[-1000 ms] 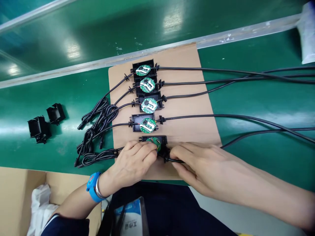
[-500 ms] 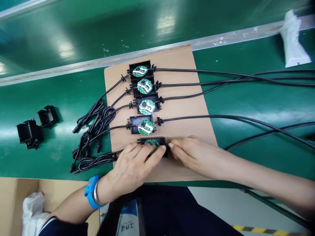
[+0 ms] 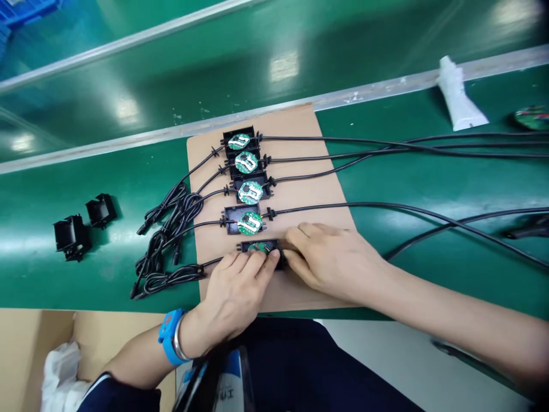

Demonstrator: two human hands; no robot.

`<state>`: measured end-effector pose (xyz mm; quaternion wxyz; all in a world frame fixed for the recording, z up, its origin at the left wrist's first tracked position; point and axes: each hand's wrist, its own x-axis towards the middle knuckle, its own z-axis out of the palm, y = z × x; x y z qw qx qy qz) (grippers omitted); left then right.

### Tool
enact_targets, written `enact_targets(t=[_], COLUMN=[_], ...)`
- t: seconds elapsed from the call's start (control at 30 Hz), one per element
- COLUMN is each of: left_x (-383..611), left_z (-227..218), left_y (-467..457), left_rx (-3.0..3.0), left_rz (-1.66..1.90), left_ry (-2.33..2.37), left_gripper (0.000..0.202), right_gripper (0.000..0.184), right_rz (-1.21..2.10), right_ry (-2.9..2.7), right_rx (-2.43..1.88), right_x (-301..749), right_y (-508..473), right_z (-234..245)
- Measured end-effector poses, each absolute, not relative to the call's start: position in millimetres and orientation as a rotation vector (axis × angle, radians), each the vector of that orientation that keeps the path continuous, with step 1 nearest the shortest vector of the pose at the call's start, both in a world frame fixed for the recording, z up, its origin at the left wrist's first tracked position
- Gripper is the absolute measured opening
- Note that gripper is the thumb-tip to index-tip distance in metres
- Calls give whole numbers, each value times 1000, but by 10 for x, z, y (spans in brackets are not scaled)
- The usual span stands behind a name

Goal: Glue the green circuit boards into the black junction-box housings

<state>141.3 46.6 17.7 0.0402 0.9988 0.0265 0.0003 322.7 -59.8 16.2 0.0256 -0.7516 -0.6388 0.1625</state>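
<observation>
The nearest black plastic box (image 3: pixel 274 244) lies on the cardboard sheet (image 3: pixel 309 286), with a green circuit board (image 3: pixel 258 247) inside. My left hand (image 3: pixel 234 292) is closed over its front side, the fingertips pressing at the board and the box's right end. At that same end, my right hand (image 3: pixel 328 257) pinches the black cable (image 3: pixel 412 243), which runs out beyond my wrist; the pinched spot itself is hidden. Beyond my hands stands a row of several similar open boxes, such as the nearest of them (image 3: pixel 232 221), each with a round board (image 3: pixel 249 224) on it.
Bundled black cables (image 3: pixel 171 278) lie left of the cardboard. Farther left sit black plastic housings (image 3: pixel 71 237) on the green bench (image 3: pixel 107 280). A white tube (image 3: pixel 458 100) rests at the back right, near another circuit board (image 3: pixel 532 117). Long cables stretch rightward.
The view has shifted slightly. My right hand has turned, its back now more raised, still at the box's right end. My left hand stays on the box.
</observation>
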Motion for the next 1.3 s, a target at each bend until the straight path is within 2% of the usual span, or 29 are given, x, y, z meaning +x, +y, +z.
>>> enact_targets(t=[0.07,0.2,0.3,0.43,0.53,0.67,0.93,1.03,1.17,1.3], left_x=[1448,1455,1326,1124,1095,1165,1154,1219,1413,1466], left_z=[191,235,276,302,256,158,138,258,352,299], left_y=[405,374,481,695,784,792,865,1019,1290,1420], left_rx=[3088,3051,2905,2783,2789,2789,2796,2812,2964,2990], left_rz=[-52,-62,125,371,280,252,216,152,135,-49], left_ry=[86,134,178,556,619,559,467,432,526,513], left_gripper=[50,48,46,26,14,10,11,13,21,11], right_gripper=[24,23,21,17,27,42,39,35,26,24], right_rz=[380,442,378,134,15,-53,26,112,21,241], right_ry=[-1953,-1873,-1858,-1876,-1962,-2012,-1965,-1941,-1810,-1823], right_rx=[-2130,-1888,-1838,-1773,-1806,-1912,-1909,-1784,-1819,-1833], right_x=[3238,3309,3340,3147,2868,2607,2619,2890,3440,3689], right_y=[-655,-716,-760,-819,-766,-598,-558,-560,-402,-314], right_z=[58,-83,-26,119,137,50,44,125,62,-142])
